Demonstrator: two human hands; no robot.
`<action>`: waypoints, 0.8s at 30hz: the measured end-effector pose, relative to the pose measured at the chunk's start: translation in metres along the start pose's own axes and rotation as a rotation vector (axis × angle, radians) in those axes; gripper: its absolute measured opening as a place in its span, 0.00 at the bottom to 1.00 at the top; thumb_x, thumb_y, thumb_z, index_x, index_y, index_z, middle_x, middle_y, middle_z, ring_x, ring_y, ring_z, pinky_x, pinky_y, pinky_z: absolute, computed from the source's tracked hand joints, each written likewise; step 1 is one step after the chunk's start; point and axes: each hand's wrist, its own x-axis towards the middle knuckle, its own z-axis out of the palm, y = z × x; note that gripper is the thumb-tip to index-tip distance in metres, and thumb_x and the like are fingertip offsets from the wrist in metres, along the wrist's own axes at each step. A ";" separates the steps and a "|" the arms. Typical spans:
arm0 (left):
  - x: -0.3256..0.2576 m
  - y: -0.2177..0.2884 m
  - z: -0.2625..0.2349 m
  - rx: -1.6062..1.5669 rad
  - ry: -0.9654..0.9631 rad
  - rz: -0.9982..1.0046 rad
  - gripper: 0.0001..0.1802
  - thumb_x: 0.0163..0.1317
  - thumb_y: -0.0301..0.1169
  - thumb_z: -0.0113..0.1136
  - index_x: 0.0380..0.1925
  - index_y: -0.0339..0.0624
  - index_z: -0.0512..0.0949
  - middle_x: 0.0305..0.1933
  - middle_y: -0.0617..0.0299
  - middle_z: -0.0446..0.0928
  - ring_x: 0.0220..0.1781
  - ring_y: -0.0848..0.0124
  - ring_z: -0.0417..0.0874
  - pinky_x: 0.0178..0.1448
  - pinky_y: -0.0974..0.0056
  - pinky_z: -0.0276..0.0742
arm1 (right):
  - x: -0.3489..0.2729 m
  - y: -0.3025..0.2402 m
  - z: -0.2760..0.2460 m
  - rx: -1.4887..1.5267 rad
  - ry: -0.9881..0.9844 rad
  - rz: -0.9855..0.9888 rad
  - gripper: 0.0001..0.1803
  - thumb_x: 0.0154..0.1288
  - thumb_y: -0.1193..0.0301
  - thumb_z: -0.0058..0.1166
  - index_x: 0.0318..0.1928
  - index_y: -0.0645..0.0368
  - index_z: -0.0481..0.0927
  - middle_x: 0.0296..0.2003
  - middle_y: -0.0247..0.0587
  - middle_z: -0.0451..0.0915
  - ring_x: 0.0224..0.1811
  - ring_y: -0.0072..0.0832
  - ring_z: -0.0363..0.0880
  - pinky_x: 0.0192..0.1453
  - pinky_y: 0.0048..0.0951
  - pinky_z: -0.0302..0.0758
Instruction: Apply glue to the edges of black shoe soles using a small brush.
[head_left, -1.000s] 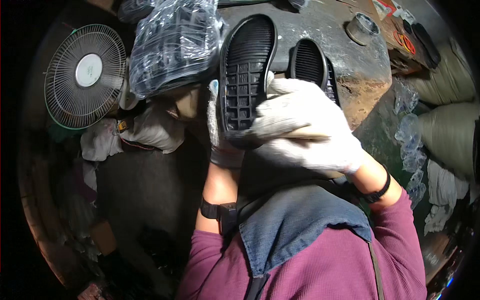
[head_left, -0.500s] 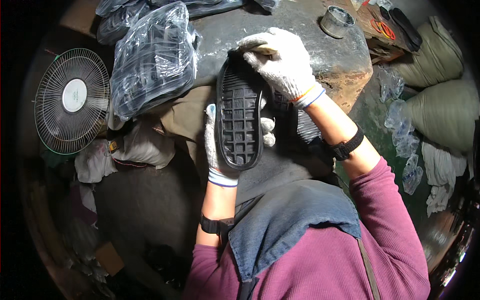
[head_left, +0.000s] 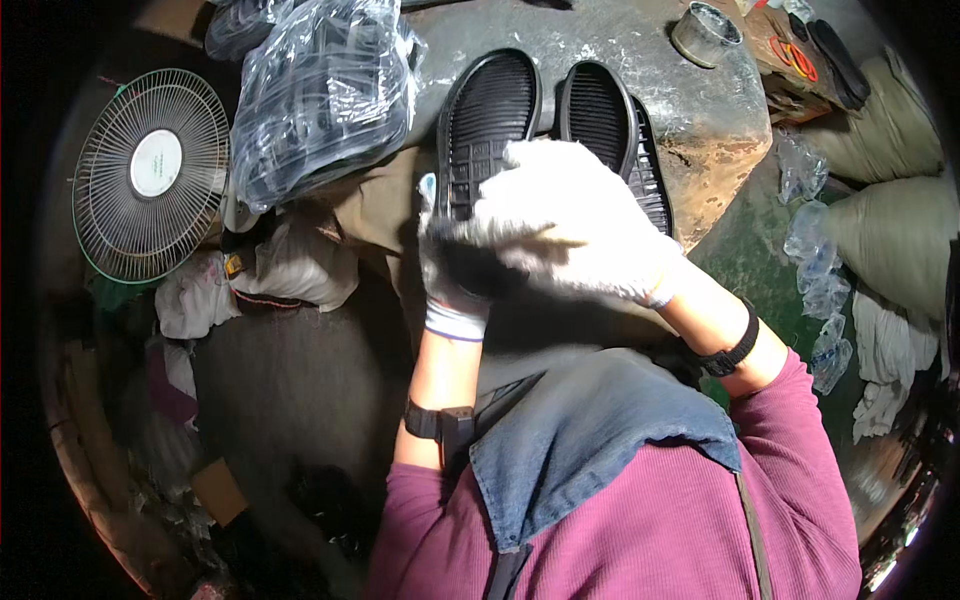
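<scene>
A black shoe sole (head_left: 490, 105), its ribbed and gridded side facing up, is held lengthwise in my gloved left hand (head_left: 438, 275), whose fingers wrap round its near end. My gloved right hand (head_left: 580, 215) is closed on a dark brush (head_left: 480, 262) with a pale handle, smeared by motion, over the sole's near half. That end of the sole is hidden behind the hand and brush. Just right of it, another black sole (head_left: 600, 110) points away from me. Beside that is a further black sole (head_left: 653, 175), partly covered.
A clear plastic bag of black items (head_left: 325, 105) lies at the worktop's left, near a round fan (head_left: 155, 165). A stained can (head_left: 707, 35) stands on the worn worktop (head_left: 620, 45). Stuffed sacks (head_left: 890, 225) and crumpled clear plastic (head_left: 810, 235) are at the right.
My right hand has swept the brush from the sole's far end toward me, to its near end. The left hand still holds the sole. The other soles show more fully.
</scene>
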 end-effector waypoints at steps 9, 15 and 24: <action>0.004 0.043 0.035 0.566 0.118 0.045 0.63 0.62 0.75 0.56 0.75 0.25 0.60 0.62 0.24 0.75 0.59 0.40 0.84 0.64 0.40 0.82 | -0.040 0.000 -0.030 0.123 -0.235 0.088 0.15 0.64 0.61 0.69 0.51 0.48 0.90 0.51 0.29 0.88 0.61 0.36 0.82 0.76 0.42 0.67; 0.007 0.045 0.049 0.719 0.109 0.052 0.49 0.70 0.55 0.60 0.77 0.26 0.57 0.71 0.27 0.69 0.69 0.44 0.79 0.72 0.44 0.79 | -0.018 -0.022 -0.028 0.849 -0.049 0.679 0.12 0.64 0.68 0.69 0.46 0.56 0.90 0.43 0.38 0.90 0.46 0.31 0.89 0.64 0.32 0.79; -0.010 0.008 0.074 2.604 0.069 0.463 0.21 0.66 0.39 0.67 0.48 0.30 0.82 0.47 0.41 0.83 0.48 0.47 0.86 0.51 0.53 0.85 | -0.006 -0.005 -0.022 0.365 0.168 0.784 0.11 0.71 0.76 0.64 0.52 0.61 0.88 0.47 0.37 0.89 0.51 0.24 0.85 0.59 0.28 0.81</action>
